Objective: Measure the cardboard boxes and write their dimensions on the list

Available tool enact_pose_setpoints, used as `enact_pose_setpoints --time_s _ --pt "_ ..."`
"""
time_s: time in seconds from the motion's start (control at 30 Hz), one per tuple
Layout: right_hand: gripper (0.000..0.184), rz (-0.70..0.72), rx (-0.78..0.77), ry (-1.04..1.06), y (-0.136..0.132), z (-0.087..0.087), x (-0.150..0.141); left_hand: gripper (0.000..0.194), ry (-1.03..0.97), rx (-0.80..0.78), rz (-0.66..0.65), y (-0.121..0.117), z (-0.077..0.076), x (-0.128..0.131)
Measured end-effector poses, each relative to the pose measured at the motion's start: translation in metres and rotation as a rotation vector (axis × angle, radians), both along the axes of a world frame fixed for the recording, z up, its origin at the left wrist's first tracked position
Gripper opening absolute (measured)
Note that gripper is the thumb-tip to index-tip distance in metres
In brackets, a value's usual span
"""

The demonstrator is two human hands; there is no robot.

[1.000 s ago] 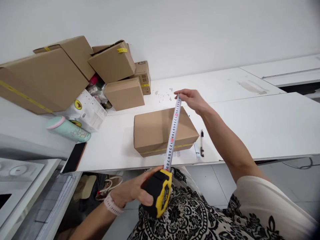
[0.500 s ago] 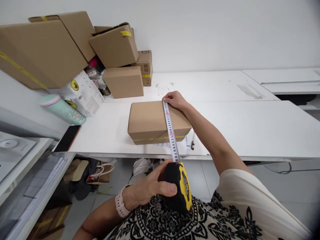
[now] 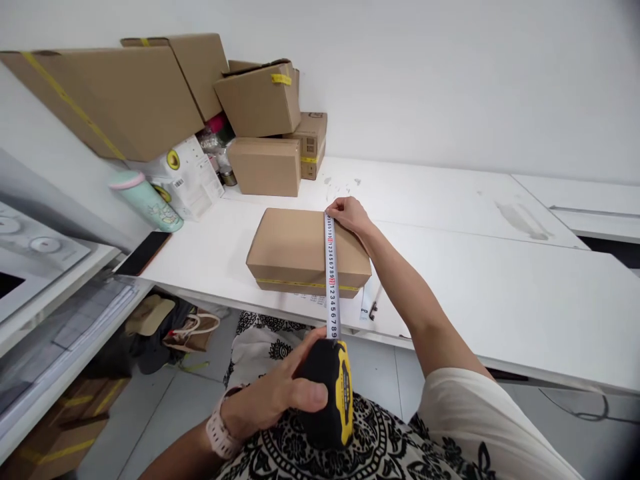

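My left hand (image 3: 287, 390) is wrapped round a black and yellow tape measure (image 3: 327, 393), held low in front of my body. Its blade (image 3: 333, 280) runs out across the top of a closed cardboard box (image 3: 295, 243) and past the box's near edge. At the far top edge of the box, my right hand (image 3: 350, 215) pinches the blade's end against the cardboard. Yellow tape runs along the near side of the box, which lies on a white table (image 3: 450, 280). Some printed paper shows partly from under it.
Cardboard boxes (image 3: 260, 100) are piled at the back left, beside a white carton (image 3: 193, 177) with avocado pictures. A mint-green tumbler (image 3: 147, 200) leans there, near a dark phone-like slab (image 3: 145, 253). A small dark metal piece (image 3: 373, 311) lies by the table's front edge.
My view has turned, so the scene appears tilted and the back boxes sit further right. Both hands keep their hold on the tape measure, its blade still stretched over the box.
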State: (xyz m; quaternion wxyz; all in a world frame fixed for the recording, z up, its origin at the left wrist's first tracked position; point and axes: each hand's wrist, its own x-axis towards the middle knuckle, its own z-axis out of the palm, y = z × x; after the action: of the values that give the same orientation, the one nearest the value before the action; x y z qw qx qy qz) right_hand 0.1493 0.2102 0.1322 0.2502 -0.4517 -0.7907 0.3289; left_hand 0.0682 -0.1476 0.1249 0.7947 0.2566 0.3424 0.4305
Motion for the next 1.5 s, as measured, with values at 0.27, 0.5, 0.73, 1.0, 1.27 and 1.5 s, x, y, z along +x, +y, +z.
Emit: enact_pose_setpoints --time_s 0.27,0.5,0.73,1.0,1.27,1.5 --pt "0.012 -0.006 0.009 -0.025 0.000 -0.001 0.000 0.095 0.017 0.009 0.124 -0.010 -0.015 0.016" --pt "0.011 -0.016 -0.004 -0.017 0.000 -0.002 0.000 0.090 0.024 -0.010 0.158 -0.013 -0.006 0.010" --pt "0.013 -0.021 -0.021 0.014 0.001 -0.004 -0.001 0.081 0.027 0.012 0.130 -0.010 -0.006 -0.011" --pt "0.013 -0.027 -0.021 0.110 0.006 -0.008 0.000 0.070 0.076 0.062 0.013 0.001 0.007 -0.022" --pt "0.014 0.017 -0.057 0.167 0.013 -0.012 0.000 0.072 0.051 0.057 -0.042 0.005 0.010 -0.028" --pt "0.013 0.009 -0.074 0.208 0.010 -0.009 0.000 0.073 0.063 0.013 -0.130 0.010 0.016 -0.033"
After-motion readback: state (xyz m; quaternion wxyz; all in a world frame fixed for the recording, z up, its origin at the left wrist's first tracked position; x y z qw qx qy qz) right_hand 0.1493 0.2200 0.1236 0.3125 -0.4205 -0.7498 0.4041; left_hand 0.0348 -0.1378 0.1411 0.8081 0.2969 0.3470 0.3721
